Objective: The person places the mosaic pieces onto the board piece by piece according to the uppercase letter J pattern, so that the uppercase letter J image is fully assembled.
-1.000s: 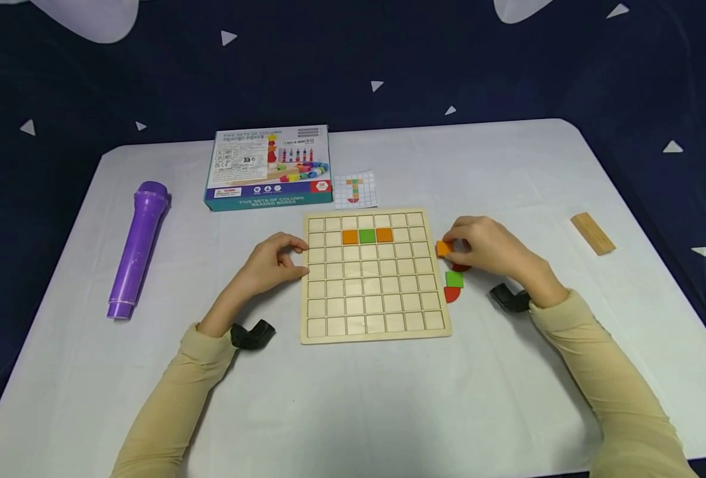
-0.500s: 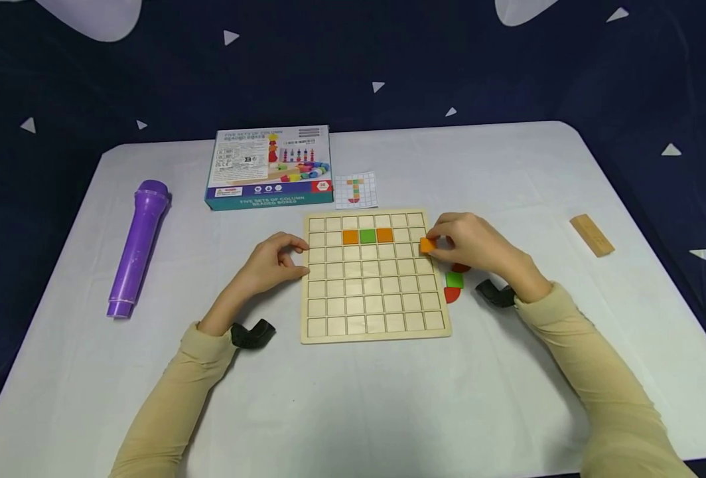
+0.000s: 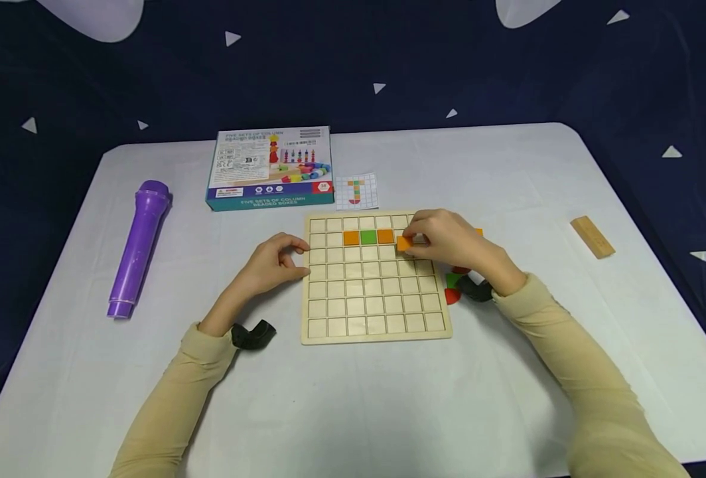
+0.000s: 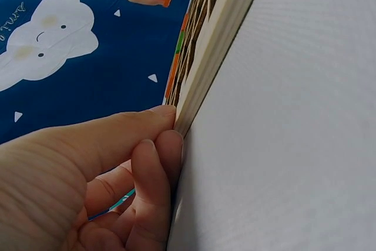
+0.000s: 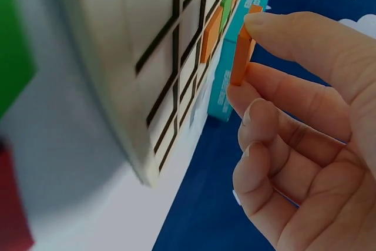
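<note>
In the head view, my right hand [image 3: 448, 239] pinches an orange square tile [image 3: 404, 243] between thumb and fingertips, above the wooden grid board [image 3: 365, 340]. The right wrist view shows that tile [image 5: 242, 54] tilted on edge, apart from the board. One row of the board carries an orange tile [image 3: 351, 238], a green tile [image 3: 367, 237] and another orange tile [image 3: 385, 236] side by side. My left hand [image 3: 269, 265] touches the board's left edge with thumb and fingertips spread along it; the left wrist view shows those fingertips against the rim [image 4: 200, 69].
Right of the board lie a red rounded piece [image 3: 452, 296], a partly hidden green tile [image 3: 452, 280] and other pieces behind my hand. A pattern card [image 3: 356, 192] and a box [image 3: 269, 169] are behind the board. A purple microphone-shaped tube [image 3: 138, 249] and wooden block [image 3: 592, 237] flank them.
My right hand has carried the orange tile leftward, from beside the board's right edge to above the grid, near the tile row. The left hand has stayed in place.
</note>
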`<state>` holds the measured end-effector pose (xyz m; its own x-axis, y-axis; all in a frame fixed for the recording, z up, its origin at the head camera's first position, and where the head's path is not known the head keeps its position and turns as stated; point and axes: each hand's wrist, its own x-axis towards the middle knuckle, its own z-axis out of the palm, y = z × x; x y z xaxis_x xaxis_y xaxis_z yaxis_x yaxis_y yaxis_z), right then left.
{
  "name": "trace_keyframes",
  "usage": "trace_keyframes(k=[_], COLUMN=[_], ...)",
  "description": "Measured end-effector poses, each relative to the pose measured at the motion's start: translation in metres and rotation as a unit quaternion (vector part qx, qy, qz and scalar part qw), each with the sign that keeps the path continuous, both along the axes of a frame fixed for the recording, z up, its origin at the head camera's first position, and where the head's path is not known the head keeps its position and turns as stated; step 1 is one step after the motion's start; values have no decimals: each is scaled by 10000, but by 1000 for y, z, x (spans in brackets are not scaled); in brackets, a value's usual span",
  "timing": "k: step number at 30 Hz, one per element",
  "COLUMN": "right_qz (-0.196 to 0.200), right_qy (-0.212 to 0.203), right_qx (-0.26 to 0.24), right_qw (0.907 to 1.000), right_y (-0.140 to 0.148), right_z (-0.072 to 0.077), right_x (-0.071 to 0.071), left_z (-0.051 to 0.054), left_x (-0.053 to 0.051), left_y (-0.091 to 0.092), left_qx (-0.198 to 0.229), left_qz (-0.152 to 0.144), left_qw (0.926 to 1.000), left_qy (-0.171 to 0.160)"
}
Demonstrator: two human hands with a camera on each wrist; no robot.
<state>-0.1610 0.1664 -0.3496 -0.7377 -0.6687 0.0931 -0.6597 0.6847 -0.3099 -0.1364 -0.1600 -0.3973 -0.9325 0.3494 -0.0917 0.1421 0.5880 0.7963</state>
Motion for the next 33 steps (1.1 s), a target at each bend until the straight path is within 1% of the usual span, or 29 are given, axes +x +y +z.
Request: trace_keyframes(k=[10, 18, 27, 33], right_qz=[189, 424, 369, 292], right_qy=[-151, -86, -58, -99], right_qx=[97, 146, 331, 370], right_qw=[9997, 9990, 9988, 9988], right_y=[-20, -31, -40, -47], right_z=[-6, -9, -13, -14], right_x=[-4, -6, -7, -5], left_z=[1, 1, -1, 0], left_x=[0, 1, 0, 1], left_y=[0, -1, -1, -1], left_qx=[9, 44, 24, 29], left_qz=[-20, -18, -11, -23], left_qw=[10000, 10000, 10000, 10000], left_qy=[-16, -7, 27, 51])
